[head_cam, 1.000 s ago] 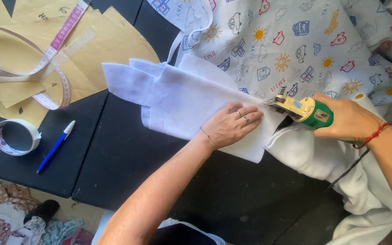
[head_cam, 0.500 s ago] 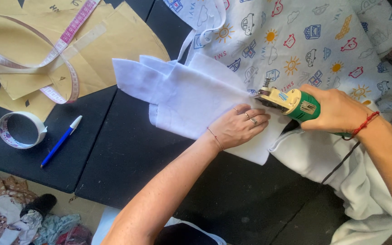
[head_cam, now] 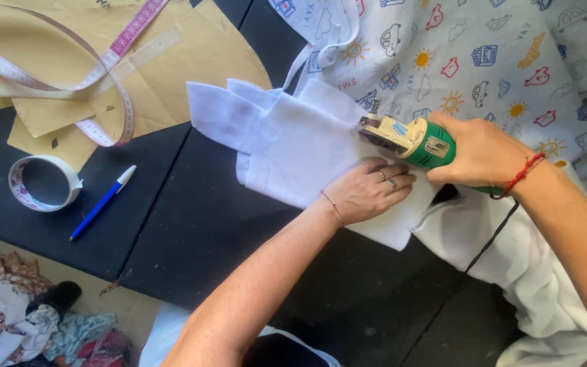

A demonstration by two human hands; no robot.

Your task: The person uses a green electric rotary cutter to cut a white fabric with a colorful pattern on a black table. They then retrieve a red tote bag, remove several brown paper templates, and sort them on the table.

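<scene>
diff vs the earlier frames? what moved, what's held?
The green electric cutter, gripped in the right hand, has advanced leftward along the stacked white fabric. The left hand still presses the fabric flat beside it. Pen, tape roll and paper patterns unchanged.

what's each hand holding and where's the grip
Right hand grips the green electric cutter around its rear body. Left hand holds nothing, pressing flat on the white fabric.
</scene>
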